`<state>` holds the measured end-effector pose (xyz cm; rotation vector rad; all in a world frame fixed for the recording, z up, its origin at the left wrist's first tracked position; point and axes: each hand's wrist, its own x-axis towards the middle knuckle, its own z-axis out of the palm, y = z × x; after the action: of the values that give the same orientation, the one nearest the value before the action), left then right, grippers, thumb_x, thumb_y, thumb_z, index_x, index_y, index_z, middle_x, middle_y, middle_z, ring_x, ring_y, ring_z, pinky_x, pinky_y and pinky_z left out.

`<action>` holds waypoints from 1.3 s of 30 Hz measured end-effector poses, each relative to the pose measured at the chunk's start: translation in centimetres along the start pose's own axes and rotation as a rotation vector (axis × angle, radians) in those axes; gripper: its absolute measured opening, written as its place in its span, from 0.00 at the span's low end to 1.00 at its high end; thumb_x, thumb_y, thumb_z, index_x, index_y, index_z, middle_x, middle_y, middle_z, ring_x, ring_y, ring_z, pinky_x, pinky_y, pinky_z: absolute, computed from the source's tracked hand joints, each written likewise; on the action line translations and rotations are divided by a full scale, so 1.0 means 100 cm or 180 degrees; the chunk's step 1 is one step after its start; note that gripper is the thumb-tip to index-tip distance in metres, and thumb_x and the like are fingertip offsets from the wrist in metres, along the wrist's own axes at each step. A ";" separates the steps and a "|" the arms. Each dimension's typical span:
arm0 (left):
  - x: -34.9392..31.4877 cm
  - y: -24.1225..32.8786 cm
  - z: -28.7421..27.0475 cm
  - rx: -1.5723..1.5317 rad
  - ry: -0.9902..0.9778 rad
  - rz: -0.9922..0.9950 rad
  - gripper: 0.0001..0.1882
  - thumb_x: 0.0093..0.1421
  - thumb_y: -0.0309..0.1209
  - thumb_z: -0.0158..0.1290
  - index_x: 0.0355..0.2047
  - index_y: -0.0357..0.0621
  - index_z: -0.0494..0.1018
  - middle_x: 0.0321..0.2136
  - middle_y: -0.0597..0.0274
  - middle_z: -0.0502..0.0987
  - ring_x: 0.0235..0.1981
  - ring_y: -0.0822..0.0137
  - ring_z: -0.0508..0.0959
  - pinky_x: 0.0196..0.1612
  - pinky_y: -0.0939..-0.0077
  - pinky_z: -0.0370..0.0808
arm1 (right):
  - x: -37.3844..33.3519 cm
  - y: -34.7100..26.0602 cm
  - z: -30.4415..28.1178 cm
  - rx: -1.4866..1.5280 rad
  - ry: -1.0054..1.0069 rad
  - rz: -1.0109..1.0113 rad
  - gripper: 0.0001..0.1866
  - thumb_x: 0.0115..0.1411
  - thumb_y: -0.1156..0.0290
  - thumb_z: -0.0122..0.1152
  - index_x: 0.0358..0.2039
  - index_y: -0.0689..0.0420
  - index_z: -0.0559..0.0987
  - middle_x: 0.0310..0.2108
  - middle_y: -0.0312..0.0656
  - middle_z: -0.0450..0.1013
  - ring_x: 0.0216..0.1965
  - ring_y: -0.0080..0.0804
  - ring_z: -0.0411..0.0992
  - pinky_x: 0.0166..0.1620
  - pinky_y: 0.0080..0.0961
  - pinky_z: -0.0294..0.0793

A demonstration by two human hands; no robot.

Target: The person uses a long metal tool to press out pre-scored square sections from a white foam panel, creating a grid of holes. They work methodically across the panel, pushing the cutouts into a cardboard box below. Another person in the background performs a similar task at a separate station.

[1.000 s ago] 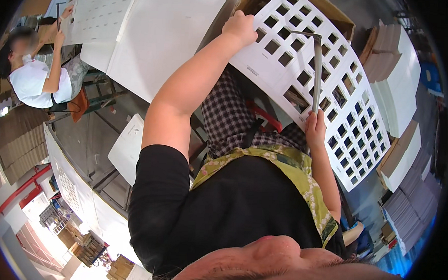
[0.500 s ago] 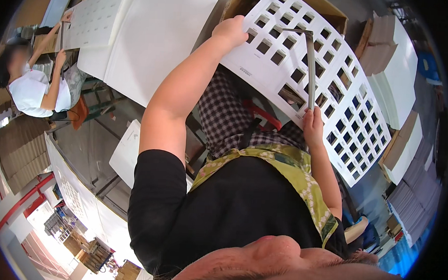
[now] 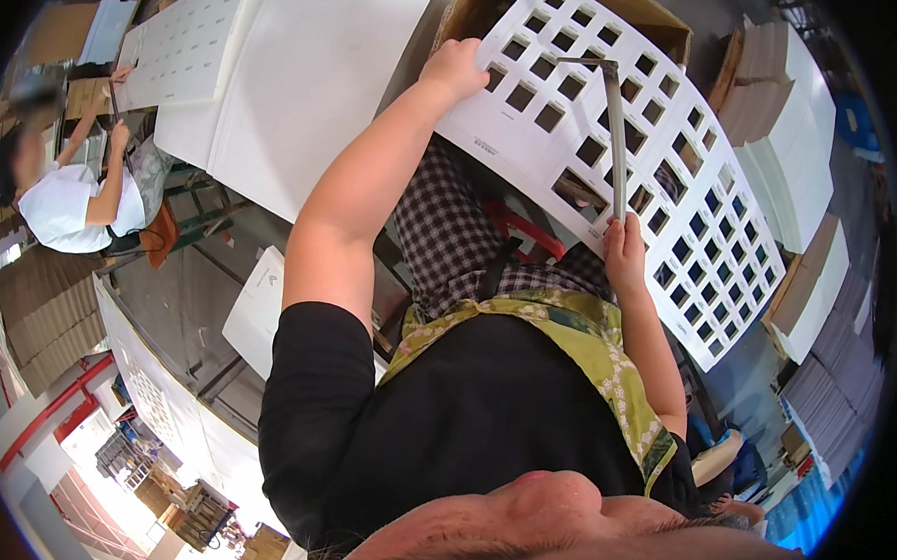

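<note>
A large white die-cut sheet [image 3: 535,144] with rows of square and rectangular openings slants across in front of me. My left hand [image 3: 456,68] is closed on its upper left edge. In my right hand [image 3: 625,250], near the sheet's lower edge, is the lower end of a long-handled hammer-like tool [image 3: 617,137]. Its straight greyish handle points away from me over the sheet, and a thin, pointed crosswise head lies above the openings. Whether the head touches the sheet I cannot tell. Behind the sheet, a brown cardboard box [image 3: 635,23] is partly hidden.
Large white sheets [image 3: 317,74] lie to the left. Beyond them, a person in a white shirt [image 3: 71,204] handles another perforated sheet [image 3: 178,53]. Stacks of white board [image 3: 790,145] and grey board [image 3: 840,367] stand at the right. A red seat part [image 3: 531,234] shows beside my checkered trousers.
The sheet and tool have shifted slightly left in view, with both hands keeping their grip. On the left, the other person's arms and head have moved a little.
</note>
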<state>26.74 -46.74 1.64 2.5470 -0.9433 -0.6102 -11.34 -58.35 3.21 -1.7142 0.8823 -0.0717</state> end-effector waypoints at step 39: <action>-0.037 0.000 -0.037 -0.1840 -0.0702 -0.0077 0.15 0.61 0.29 0.49 0.47 0.37 0.64 0.41 0.56 0.74 0.42 0.69 0.74 0.46 0.73 0.71 | 0.170 -0.026 -0.153 -0.1043 0.1864 -0.0863 0.14 0.60 0.61 0.56 0.33 0.60 0.70 0.22 0.45 0.67 0.23 0.38 0.65 0.31 0.33 0.67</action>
<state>26.09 -43.57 5.80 2.0043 -0.6741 -1.0183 -5.09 -80.49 4.29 -2.1599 1.1200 -0.6702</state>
